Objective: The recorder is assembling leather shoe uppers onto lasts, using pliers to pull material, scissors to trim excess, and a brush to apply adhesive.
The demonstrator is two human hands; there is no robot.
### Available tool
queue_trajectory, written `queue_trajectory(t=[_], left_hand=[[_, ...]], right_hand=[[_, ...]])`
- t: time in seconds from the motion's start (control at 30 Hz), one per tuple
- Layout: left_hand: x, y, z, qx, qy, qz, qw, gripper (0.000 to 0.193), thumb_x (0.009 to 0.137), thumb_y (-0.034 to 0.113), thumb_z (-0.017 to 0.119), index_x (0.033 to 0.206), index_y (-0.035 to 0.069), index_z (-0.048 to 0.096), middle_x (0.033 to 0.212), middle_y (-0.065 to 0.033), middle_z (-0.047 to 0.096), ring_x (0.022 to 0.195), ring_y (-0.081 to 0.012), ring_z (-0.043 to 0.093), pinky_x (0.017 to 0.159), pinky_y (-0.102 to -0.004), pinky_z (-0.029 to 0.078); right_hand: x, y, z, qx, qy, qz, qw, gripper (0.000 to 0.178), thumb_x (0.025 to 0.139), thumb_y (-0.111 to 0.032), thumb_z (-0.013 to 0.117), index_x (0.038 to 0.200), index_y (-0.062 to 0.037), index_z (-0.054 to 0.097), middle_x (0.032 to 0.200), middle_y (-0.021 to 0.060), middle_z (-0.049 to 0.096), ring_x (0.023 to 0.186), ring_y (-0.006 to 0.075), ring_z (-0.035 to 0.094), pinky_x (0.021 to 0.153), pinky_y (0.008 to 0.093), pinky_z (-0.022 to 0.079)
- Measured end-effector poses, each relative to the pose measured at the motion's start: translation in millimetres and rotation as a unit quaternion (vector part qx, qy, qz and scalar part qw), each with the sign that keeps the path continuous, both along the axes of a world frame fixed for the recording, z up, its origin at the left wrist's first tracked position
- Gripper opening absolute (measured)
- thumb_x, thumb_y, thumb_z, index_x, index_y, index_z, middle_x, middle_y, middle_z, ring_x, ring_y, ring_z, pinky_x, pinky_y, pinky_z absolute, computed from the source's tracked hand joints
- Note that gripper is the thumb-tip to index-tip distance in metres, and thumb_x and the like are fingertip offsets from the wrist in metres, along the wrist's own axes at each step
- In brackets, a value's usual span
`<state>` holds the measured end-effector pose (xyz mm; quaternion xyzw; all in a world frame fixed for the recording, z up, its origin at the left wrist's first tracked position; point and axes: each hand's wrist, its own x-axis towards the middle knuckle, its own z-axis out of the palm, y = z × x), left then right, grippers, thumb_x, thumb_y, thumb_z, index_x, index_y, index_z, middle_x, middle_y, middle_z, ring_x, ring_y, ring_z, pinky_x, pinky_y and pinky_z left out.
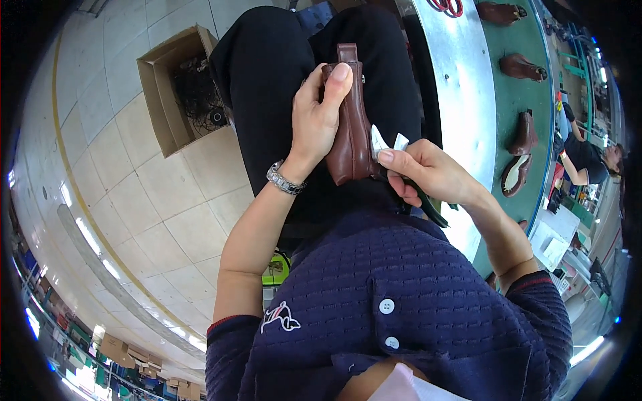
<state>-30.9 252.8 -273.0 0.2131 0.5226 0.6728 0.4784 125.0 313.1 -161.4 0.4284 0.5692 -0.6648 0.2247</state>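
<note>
Left fingers (340, 72) grip a boot (349, 140), long axis pointing away, tab (347, 53) foremost; right fingers (389, 158), perhaps cloth (378, 142).

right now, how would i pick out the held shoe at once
Find the black trousers, then the left hand over them. It grips the shoe, brown with a far-end tab. Unlike the brown shoes on the green surface, this one is held.

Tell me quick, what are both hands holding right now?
Left hand: closed, holding a brown shoe.
Right hand: closed, holding a white thing by the shoe; can't tell what it is.
</note>
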Motion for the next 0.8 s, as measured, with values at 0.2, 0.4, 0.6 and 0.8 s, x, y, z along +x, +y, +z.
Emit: queue_trajectory(t=[0.2, 0.4, 0.6, 0.8], left_hand=[[-0.8, -2.1, 1.4, 0.014, 0.002, -0.007, 1.000, 0.041, 0.095, 0.042, 0.056, 0.086, 0.002, 0.060, 0.074, -0.0006, 0.058, 0.065, -0.0056, 0.050, 0.061, -0.0221, 0.041], [-1.1, 0.7, 6.1, -0.004, -0.034, 0.010, 0.999, 0.041, 0.097, 0.042, 0.053, 0.089, 0.002, 0.061, 0.077, 0.0001, 0.059, 0.067, -0.0051, 0.051, 0.062, -0.0217, 0.042], [-5.3, 5.0, 2.0, -0.009, -0.025, 0.008, 1.000, 0.043, 0.097, 0.042, 0.052, 0.093, 0.001, 0.063, 0.079, -0.0012, 0.062, 0.067, -0.0060, 0.053, 0.064, -0.0216, 0.043], [-5.3, 16.6, 3.0, -0.013, -0.025, 0.030, 0.999, 0.045, 0.097, 0.043, 0.052, 0.096, 0.001, 0.066, 0.082, -0.0027, 0.065, 0.069, -0.0066, 0.056, 0.065, -0.0215, 0.044]], right_hand=[[-17.2, 24.8, 11.3, 0.034, -0.046, 0.153, 0.987, 0.071, 0.094, -0.061, 0.043, 0.052, -0.0042, 0.055, 0.044, 0.0030, 0.051, 0.040, 0.0126, 0.054, 0.045, 0.0243, 0.045], [-44.7, 49.1, 24.1, 0.042, -0.086, 0.282, 0.955, 0.072, 0.096, -0.056, 0.044, 0.051, -0.0010, 0.058, 0.042, 0.0058, 0.052, 0.038, 0.0143, 0.054, 0.042, 0.0262, 0.043], [-26.1, 10.0, 15.8, 0.096, -0.086, 0.158, 0.979, 0.073, 0.096, -0.058, 0.042, 0.050, -0.0030, 0.054, 0.044, 0.0061, 0.052, 0.039, 0.0149, 0.056, 0.050, 0.0270, 0.049], [-14.8, -12.9, 0.1, 0.208, -0.020, 0.002, 0.978, 0.071, 0.096, -0.052, 0.048, 0.049, 0.0006, 0.055, 0.042, 0.0093, 0.051, 0.039, 0.0196, 0.056, 0.041, 0.0307, 0.044]])
